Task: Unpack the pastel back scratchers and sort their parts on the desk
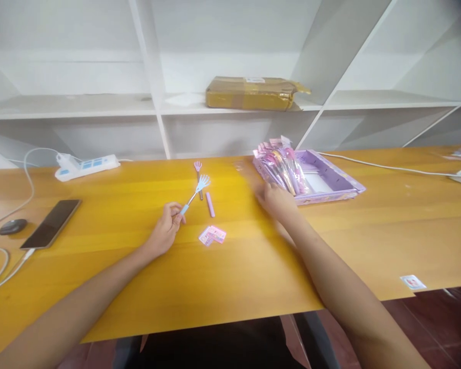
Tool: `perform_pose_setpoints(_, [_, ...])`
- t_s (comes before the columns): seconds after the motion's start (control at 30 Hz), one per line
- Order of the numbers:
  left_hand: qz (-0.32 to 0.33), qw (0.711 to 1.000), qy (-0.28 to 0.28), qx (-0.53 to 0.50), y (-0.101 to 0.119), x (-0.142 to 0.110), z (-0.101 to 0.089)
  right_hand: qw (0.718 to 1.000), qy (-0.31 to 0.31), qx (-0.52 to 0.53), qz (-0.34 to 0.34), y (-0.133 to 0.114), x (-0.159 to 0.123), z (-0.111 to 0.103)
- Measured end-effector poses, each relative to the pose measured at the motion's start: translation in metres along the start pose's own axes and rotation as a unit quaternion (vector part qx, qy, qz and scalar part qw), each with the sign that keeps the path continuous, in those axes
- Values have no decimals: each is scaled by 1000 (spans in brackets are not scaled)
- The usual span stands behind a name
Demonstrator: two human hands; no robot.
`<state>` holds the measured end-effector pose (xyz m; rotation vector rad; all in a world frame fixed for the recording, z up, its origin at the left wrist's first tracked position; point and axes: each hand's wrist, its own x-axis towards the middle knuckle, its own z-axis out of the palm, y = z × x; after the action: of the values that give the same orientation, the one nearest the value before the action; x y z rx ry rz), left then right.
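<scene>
My left hand [168, 228] is closed on the light blue handle of a back scratcher [203, 182] with a metal rod and a small hand-shaped head. Its head overlaps a second, pink-headed back scratcher [197, 166] lying on the table. Just right of that lies a purple tube-shaped handle [210, 205], and nearer to me are some small printed cards [212, 234]. My right hand [277, 201] is at the near left side of a purple display box [328, 174], by the pile of bagged back scratchers [282, 166]. Motion blurs its fingers, so I cannot see whether they grip anything.
On the left are a phone [51, 224] on a cable, a black mouse [13, 226] and a white power strip [87, 167]. A taped cardboard parcel [249, 94] rests on the white shelf behind. A small card [413, 282] lies at the table's front edge.
</scene>
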<state>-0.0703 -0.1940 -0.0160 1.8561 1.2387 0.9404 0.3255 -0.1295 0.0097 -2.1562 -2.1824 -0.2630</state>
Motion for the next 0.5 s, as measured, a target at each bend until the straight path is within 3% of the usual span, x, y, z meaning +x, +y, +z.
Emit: perform_pose_setpoints(0.5, [-7,1000,-2,-29,1,0,0,1000,-19,-18,-1,1,-1,4])
